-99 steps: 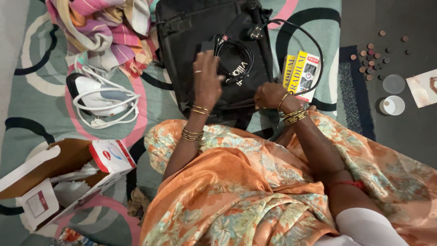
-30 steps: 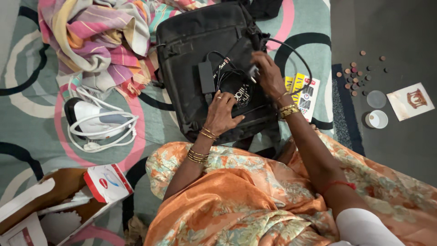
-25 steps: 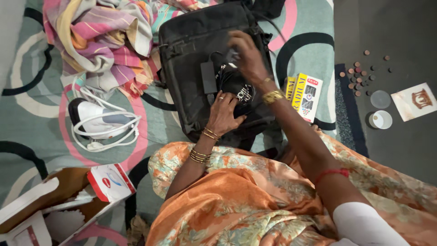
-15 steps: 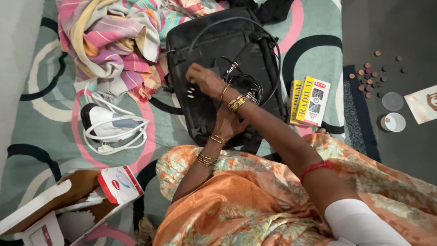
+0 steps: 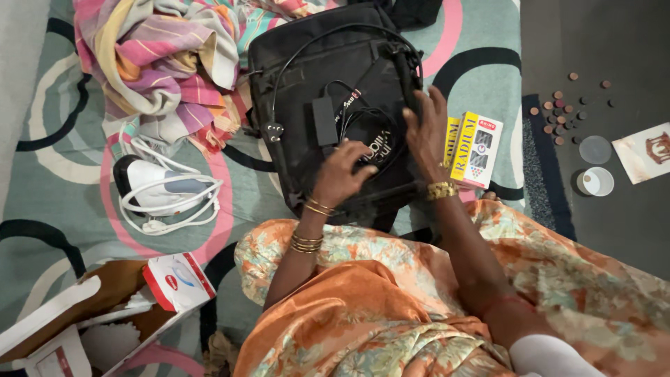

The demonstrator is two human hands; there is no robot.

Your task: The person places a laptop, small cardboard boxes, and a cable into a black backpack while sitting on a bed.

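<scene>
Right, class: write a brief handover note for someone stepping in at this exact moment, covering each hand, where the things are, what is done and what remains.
Left hand: fingers resting on the black cable coiled on the black bag.
Right hand: flat on the bag's right edge, holding nothing.
Black adapter lies on the bag beside the cable.
Done: cable and adapter lie gathered on the bag.
Left: both sit outside the bag; cable loosely looped.

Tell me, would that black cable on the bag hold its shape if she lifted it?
Probably not: the black cable lies in loose loops on the black bag, so it looks floppy. Its adapter block would likely dangle. Her left hand and right hand rest on it.
</scene>
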